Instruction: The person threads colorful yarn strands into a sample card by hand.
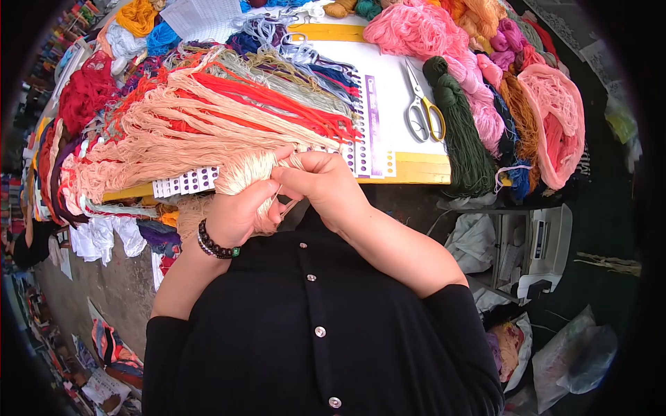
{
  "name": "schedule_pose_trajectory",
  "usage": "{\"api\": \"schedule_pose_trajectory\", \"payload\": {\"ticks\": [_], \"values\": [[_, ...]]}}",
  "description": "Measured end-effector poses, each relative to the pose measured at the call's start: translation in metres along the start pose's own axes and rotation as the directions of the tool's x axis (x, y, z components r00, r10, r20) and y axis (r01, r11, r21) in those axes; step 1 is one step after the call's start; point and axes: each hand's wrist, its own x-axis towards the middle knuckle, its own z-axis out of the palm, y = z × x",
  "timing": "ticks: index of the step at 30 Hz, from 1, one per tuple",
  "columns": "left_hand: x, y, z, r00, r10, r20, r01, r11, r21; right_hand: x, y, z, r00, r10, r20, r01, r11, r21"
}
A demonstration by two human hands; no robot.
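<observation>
A cream skein of thread point(244, 173) is bunched in my left hand point(239, 211), whose fingers curl round it. My right hand point(322, 186) pinches a few strands of the same thread beside the skein; the exact tips are partly hidden. Just beyond my hands, peach threads point(187, 118) and red threads point(267, 104) fan out over the table. Their right ends meet a white card with punched holes point(362, 149). Part of another punched card point(187, 183) shows under the peach threads, left of my left hand.
Scissors point(422, 114) with grey and yellow handles lie on the table's white top. A dark green skein point(454, 132), pink skeins point(423, 31) and a coral skein point(553, 125) line the right side. A crimson bundle point(87, 93) sits at left. Below right stands a pale machine point(544, 243).
</observation>
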Motion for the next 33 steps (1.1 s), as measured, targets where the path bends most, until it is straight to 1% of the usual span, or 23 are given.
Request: {"api": "schedule_pose_trajectory", "payload": {"ticks": [1,2,3,4,5,6,7,8,9,10,11,12,13,15,17,18,19,20,22,24,26,28,33], "values": [[0.001,-0.001,0.001,1.000,0.001,0.000,-0.001,1.000,-0.001,-0.002,-0.002,0.001,1.000,0.002,0.019,-0.003,0.999,0.050],[0.003,-0.004,0.003,0.998,0.034,-0.054,-0.038,0.998,-0.058,-0.002,-0.004,0.001,0.999,0.003,0.038,-0.007,0.995,0.099],[0.004,-0.006,0.004,0.992,0.065,-0.110,-0.077,0.991,-0.113,0.000,-0.002,-0.001,0.999,-0.040,0.037,0.034,0.989,0.142],[0.005,-0.007,-0.002,0.990,0.112,-0.087,-0.117,0.992,-0.053,0.004,0.000,-0.004,0.996,-0.083,0.033,0.075,0.980,0.185],[0.005,-0.007,-0.009,0.986,0.158,-0.060,-0.158,0.987,0.005,0.006,0.001,-0.007,0.996,-0.083,0.032,0.076,0.980,0.184],[0.005,-0.005,-0.009,0.969,0.224,-0.104,-0.221,0.974,0.044,0.009,0.001,-0.012,0.994,-0.085,0.066,0.061,0.953,0.295],[0.004,-0.002,-0.008,0.969,0.224,-0.104,-0.221,0.974,0.044,0.011,0.000,-0.017,0.991,-0.090,0.100,0.042,0.914,0.403],[0.003,0.000,-0.008,0.986,0.162,-0.035,-0.165,0.980,-0.108,0.012,0.000,-0.018,0.986,-0.099,0.133,0.019,0.863,0.504],[0.002,0.002,-0.008,0.993,0.109,0.044,-0.094,0.963,-0.254,0.010,-0.002,-0.017,0.993,-0.051,0.102,0.009,0.927,0.376],[0.001,0.000,-0.011,0.994,0.090,0.069,-0.078,0.984,-0.158,0.008,-0.003,-0.010,0.999,-0.025,0.044,0.013,0.969,0.248],[0.002,-0.003,-0.006,0.994,0.099,0.045,-0.094,0.991,-0.099,0.005,-0.005,0.000,1.000,-0.008,-0.017,0.010,0.993,0.116],[0.003,-0.005,-0.002,0.994,0.110,0.021,-0.109,0.993,-0.040,0.001,-0.007,0.007,1.000,-0.008,-0.002,0.008,0.994,0.109],[0.006,-0.011,-0.003,0.987,0.157,0.030,-0.158,0.987,0.028,0.004,-0.003,0.008,1.000,-0.008,-0.002,0.009,0.994,0.109],[0.006,-0.011,0.003,0.986,0.167,0.000,-0.166,0.985,0.042,0.008,0.008,0.005,0.998,-0.027,-0.055,0.030,0.999,0.044],[0.006,-0.011,0.003,0.984,0.177,-0.032,-0.175,0.983,0.054,0.007,0.006,0.004,0.999,-0.021,-0.026,0.023,0.997,0.076],[0.005,-0.011,0.000,0.989,0.151,0.000,-0.151,0.988,0.041,0.006,0.005,0.004,1.000,-0.016,0.004,0.015,0.994,0.109],[0.005,-0.011,-0.003,0.992,0.125,0.032,-0.126,0.992,0.029,0.004,0.003,0.004,1.000,-0.015,0.005,0.014,0.994,0.108],[0.003,-0.009,-0.004,0.992,0.125,0.032,-0.126,0.992,0.029,0.002,0.001,0.005,1.000,-0.008,0.003,0.008,0.993,0.115],[-0.001,-0.005,-0.004,0.999,0.046,0.004,-0.046,0.999,-0.027,0.001,0.001,0.005,1.000,-0.002,0.000,0.002,0.993,0.121],[-0.001,-0.003,-0.009,0.999,0.043,0.013,-0.042,0.998,-0.036,0.002,0.004,0.004,0.996,-0.068,-0.054,0.072,0.993,0.088],[-0.001,-0.002,-0.007,0.999,0.040,0.021,-0.039,0.998,-0.045,-0.001,0.001,0.006,0.997,-0.064,-0.042,0.068,0.992,0.111],[-0.002,0.001,0.001,0.993,0.009,-0.114,-0.014,0.999,-0.042,-0.004,-0.002,0.008,0.998,-0.059,-0.029,0.063,0.989,0.132],[-0.002,-0.004,-0.004,0.998,0.011,-0.069,-0.015,0.998,-0.058,-0.005,-0.002,0.009,0.998,-0.066,-0.023,0.069,0.986,0.155]]}}
